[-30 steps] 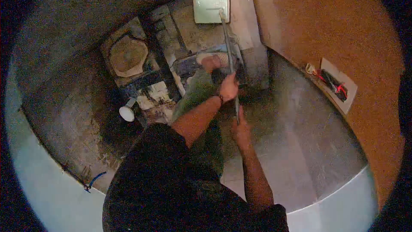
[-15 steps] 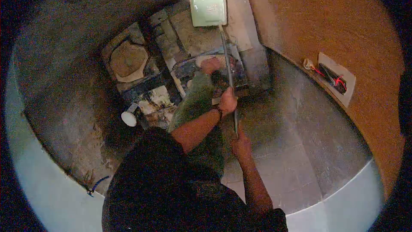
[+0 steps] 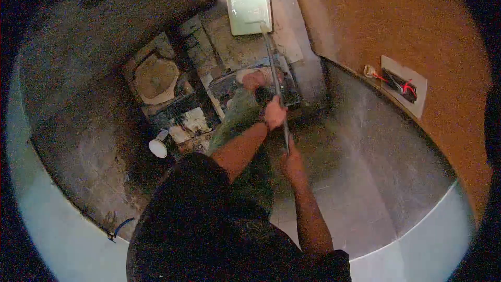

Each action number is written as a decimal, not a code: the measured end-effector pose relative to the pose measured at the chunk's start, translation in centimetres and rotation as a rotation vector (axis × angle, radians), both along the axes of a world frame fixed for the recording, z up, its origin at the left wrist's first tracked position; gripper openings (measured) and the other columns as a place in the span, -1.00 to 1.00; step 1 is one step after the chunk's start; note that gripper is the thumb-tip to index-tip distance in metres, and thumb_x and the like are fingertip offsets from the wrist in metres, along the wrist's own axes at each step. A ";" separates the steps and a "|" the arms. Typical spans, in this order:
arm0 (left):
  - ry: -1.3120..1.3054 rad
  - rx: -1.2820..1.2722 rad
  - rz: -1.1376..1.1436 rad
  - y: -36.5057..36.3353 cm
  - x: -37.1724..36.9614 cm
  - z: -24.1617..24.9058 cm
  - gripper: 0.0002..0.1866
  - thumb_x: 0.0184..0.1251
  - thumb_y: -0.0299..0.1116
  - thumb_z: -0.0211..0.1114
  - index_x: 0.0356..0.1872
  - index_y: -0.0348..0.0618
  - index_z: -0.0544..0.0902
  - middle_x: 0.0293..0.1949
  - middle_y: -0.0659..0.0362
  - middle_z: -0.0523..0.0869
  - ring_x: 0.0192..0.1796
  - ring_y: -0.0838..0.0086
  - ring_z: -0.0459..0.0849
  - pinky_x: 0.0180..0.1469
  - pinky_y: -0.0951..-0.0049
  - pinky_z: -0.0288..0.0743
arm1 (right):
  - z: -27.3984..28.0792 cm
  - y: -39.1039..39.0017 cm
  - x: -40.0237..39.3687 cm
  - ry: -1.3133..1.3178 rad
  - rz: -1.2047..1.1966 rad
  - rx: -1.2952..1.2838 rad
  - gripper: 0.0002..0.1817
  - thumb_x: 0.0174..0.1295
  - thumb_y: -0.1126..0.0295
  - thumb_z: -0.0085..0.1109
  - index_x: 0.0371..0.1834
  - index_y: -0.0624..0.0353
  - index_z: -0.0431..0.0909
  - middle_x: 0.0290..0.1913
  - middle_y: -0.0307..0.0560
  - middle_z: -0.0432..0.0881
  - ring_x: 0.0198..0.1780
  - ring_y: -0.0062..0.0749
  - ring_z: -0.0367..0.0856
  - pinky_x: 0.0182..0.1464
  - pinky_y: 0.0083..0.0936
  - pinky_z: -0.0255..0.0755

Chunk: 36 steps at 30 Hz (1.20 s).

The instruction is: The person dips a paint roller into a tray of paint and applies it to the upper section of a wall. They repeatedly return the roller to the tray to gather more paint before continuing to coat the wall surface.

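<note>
Both my hands grip a long grey pole (image 3: 272,57) that runs away from me to a paint tray (image 3: 229,15) holding pale green-white paint. At its far end a roller head (image 3: 255,22) seems to lie in the paint near the tray's close right corner; it blends with the paint. My left hand (image 3: 275,113) is wrapped round the middle of the pole. Closer to my body, my right hand (image 3: 293,164) is closed round the lower end.
To the left stand a white-topped container (image 3: 157,148) and a stained board with a rounded shape (image 3: 155,77). Below the tray are my bare foot (image 3: 254,79) and a dark step or platform. An opened wall box (image 3: 404,87) shows loose red wires at right.
My hands and the pole have moved forward a little. The roller end now shows closer to the tray's near edge. The whole view has shifted slightly.
</note>
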<state>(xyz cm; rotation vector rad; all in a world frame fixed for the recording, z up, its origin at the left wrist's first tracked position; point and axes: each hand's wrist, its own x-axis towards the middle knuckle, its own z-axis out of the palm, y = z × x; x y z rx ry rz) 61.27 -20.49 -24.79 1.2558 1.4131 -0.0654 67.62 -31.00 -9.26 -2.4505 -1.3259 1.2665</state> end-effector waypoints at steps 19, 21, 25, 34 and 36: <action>-0.545 -0.672 0.548 6.9 -0.6 -0.7 -0.74 0.35 -0.19 0.05 -0.30 -0.18 0.56 -0.39 0.19 0.59 -0.45 0.42 0.58 -0.41 0.42 0.51 | 22.6 -27.6 -1.1 -0.041 -0.068 -0.391 -0.49 0.05 0.23 0.23 0.05 0.26 0.42 -0.29 0.21 0.56 -0.18 0.14 0.53 -0.11 -0.10 0.40; -0.732 -0.686 0.551 9.2 0.0 6.6 -0.74 0.40 -0.23 0.02 -0.37 -0.18 0.54 -0.43 0.16 0.61 -0.43 0.36 0.61 -0.28 0.37 0.51 | 22.2 -31.8 -2.3 -0.164 0.029 -0.278 -0.39 0.00 0.06 0.26 0.06 0.18 0.38 -0.38 0.11 0.59 -0.27 0.14 0.58 -0.21 -0.05 0.47; -0.786 -0.369 0.256 10.6 -0.2 22.2 -0.72 0.32 -0.27 0.21 -0.11 -0.23 0.44 -0.38 0.17 0.59 -0.37 0.44 0.61 -0.27 0.39 0.55 | 19.8 -29.8 -2.0 -0.218 -0.094 -0.126 -0.42 0.03 0.07 0.23 0.06 0.19 0.38 -0.39 0.09 0.58 -0.30 0.10 0.57 -0.24 -0.08 0.47; -1.150 0.197 0.030 9.5 3.1 48.5 -0.65 0.25 -0.48 0.25 0.01 -0.28 0.37 -0.30 0.26 0.56 -0.27 0.57 0.59 -0.20 0.51 0.55 | 18.0 -12.0 10.3 -0.490 -0.554 0.557 -0.50 0.13 0.12 0.13 0.05 0.20 0.38 -0.43 0.04 0.55 -0.38 -0.03 0.54 -0.33 -0.17 0.44; -1.326 0.306 -0.014 8.3 4.6 53.9 -0.64 0.21 -0.49 0.28 -0.01 -0.29 0.38 -0.33 0.27 0.55 -0.31 0.60 0.58 -0.25 0.56 0.52 | 20.6 -9.6 12.5 -0.535 -0.644 0.705 -0.52 0.15 0.13 0.11 0.04 0.20 0.38 -0.44 0.03 0.54 -0.40 -0.05 0.53 -0.35 -0.19 0.44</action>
